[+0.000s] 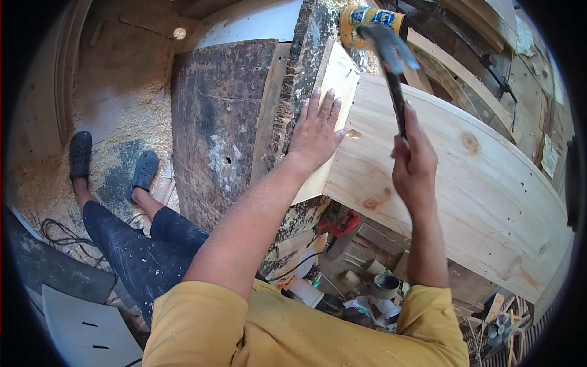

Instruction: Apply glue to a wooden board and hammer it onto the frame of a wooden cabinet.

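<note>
My left hand (316,131) lies flat with its fingers spread on a pale wooden strip (337,76) along the edge of the worn workbench. In my right hand (417,162) is a claw hammer (394,79), gripped by its dark handle and raised, its metal head up near a yellow can (354,27). Beneath the hammer a broad, knotted pine panel (452,159) stretches to the right, one end meeting the pale strip. Whether a nail stands in the strip cannot be made out.
A red power tool (339,225) sits below the bench edge, above a clutter of cups and scraps. Long boards (465,73) lie at the far right. Sawdust (116,110) covers the floor at left, where dark clogs (143,171) and a coiled cable (64,232) show.
</note>
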A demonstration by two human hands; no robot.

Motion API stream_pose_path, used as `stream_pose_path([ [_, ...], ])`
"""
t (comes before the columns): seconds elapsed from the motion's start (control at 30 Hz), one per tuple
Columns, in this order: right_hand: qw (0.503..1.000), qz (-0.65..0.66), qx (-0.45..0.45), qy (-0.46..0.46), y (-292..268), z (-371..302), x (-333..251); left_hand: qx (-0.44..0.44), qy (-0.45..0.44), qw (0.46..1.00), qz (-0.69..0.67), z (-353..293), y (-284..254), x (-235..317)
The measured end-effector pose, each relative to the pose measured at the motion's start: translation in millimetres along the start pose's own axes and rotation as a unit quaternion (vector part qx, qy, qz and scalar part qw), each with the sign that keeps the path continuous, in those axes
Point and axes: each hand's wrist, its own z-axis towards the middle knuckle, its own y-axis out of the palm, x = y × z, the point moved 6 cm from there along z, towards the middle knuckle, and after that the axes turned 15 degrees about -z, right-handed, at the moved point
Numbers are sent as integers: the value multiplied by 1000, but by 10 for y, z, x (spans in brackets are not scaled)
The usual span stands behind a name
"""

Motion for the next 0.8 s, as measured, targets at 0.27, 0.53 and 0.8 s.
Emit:
stream_pose_path([
  [0.27,991,82,24,107,557,-247,-100,38,22,999,-25,-5,9,-17],
  [0.53,986,76,124,82,515,-351,-178,44,29,998,-37,-28,18,-31],
  [0.8,986,86,46,134,737,-296,-240,50,32,998,-32,-10,4,-34],
])
